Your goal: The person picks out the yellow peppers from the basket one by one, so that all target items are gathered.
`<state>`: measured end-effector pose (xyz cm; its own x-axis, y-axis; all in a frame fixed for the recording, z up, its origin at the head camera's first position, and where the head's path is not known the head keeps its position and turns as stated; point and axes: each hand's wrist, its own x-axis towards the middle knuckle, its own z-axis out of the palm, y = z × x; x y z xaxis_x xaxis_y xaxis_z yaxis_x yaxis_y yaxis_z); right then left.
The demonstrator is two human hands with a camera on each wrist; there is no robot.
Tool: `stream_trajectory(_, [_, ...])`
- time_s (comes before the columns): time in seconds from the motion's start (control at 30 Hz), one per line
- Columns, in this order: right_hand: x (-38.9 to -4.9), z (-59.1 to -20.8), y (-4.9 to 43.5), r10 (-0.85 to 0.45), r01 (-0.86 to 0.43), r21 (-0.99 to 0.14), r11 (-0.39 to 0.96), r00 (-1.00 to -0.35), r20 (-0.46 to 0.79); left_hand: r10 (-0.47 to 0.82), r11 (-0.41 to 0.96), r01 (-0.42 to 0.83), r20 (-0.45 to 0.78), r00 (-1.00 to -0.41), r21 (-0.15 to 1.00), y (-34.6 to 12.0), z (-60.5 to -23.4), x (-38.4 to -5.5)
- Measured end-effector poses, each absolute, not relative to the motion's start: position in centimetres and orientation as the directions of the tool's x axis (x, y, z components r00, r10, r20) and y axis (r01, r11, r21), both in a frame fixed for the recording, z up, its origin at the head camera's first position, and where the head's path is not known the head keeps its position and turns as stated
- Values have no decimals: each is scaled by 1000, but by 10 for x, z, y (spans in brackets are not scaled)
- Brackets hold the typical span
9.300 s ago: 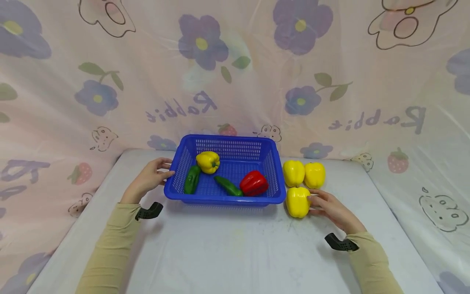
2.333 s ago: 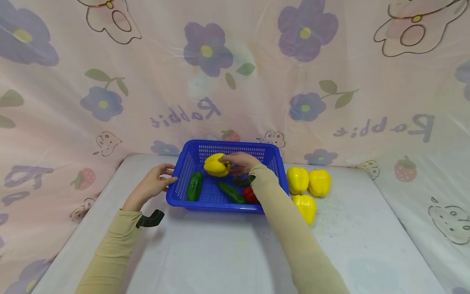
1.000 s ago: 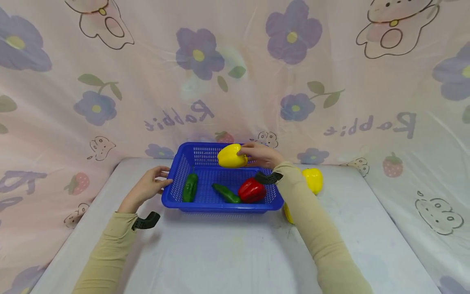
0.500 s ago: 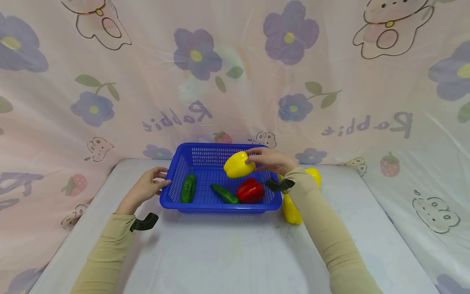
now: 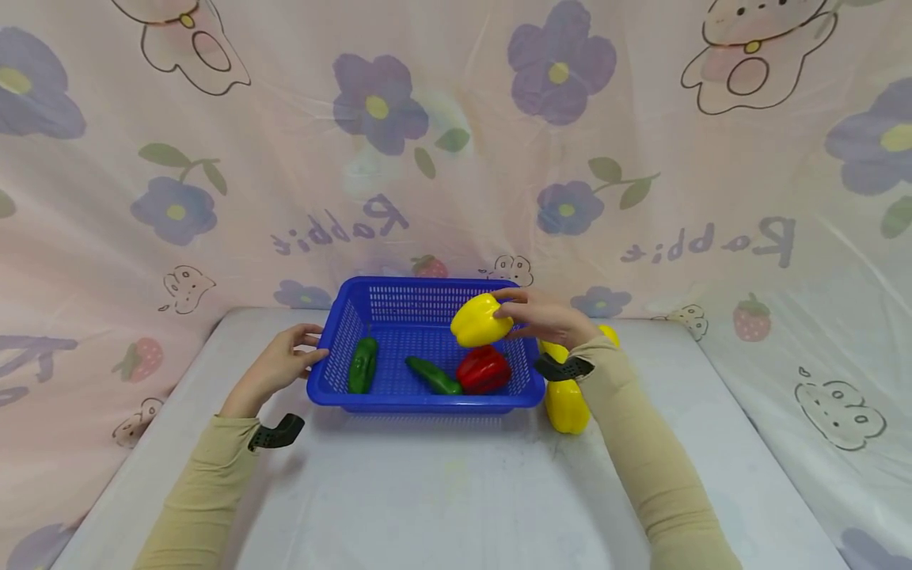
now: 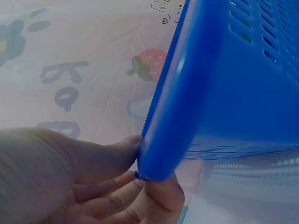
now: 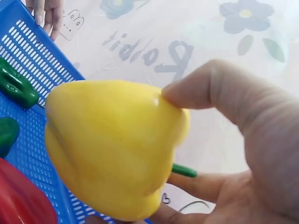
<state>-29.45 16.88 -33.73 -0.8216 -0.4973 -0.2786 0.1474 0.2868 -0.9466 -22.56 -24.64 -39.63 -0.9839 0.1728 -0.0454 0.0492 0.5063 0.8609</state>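
My right hand (image 5: 547, 318) grips a yellow bell pepper (image 5: 479, 321), raised over the right part of the blue plastic basket (image 5: 427, 401). In the right wrist view the thumb presses one side of that pepper (image 7: 112, 144), fingers reach beneath, and its green stem points toward the palm. My left hand (image 5: 276, 366) pinches the basket's left rim (image 6: 173, 107) between thumb and fingers. Inside the basket lie a dark green pepper (image 5: 363, 366) at left, a slim green chili (image 5: 435, 376) at the front middle, and a red bell pepper (image 5: 484, 370) below the held one.
On the white table (image 5: 427, 491), right of the basket, sit more yellow bell peppers: one in front (image 5: 568, 408), and two behind, partly covered by the right hand and sleeve. A patterned cloth (image 5: 456, 174) hangs behind the table.
My right hand has left the yellow bell pepper on the table, taken the one inside the basket, lifted it and carried it rightward. My left hand stays at the basket's rim.
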Motion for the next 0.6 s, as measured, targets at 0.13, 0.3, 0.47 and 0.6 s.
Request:
stream_trajectory(0.13, [-288,-331,178,-501,96,-950,298,-831,-241,173,503,49,-44,-984,863,-246,-397,-226])
stream_trajectory(0.3, [-279,-324,189,-488,55,-942,332,-844,-222,172,502,50,-43,-984,863,-246,-396,-226])
stream_trajectory(0.47, [-273,-322,199,-476,49,-942,332,-853,-213,172,500,50,-43,-984,864,-246,-396,-225])
stream_trajectory(0.6, [-268,-322,208,-461,49,-949,312,-865,-197,170,498,48,-44,-984,866,-246,-396,-225])
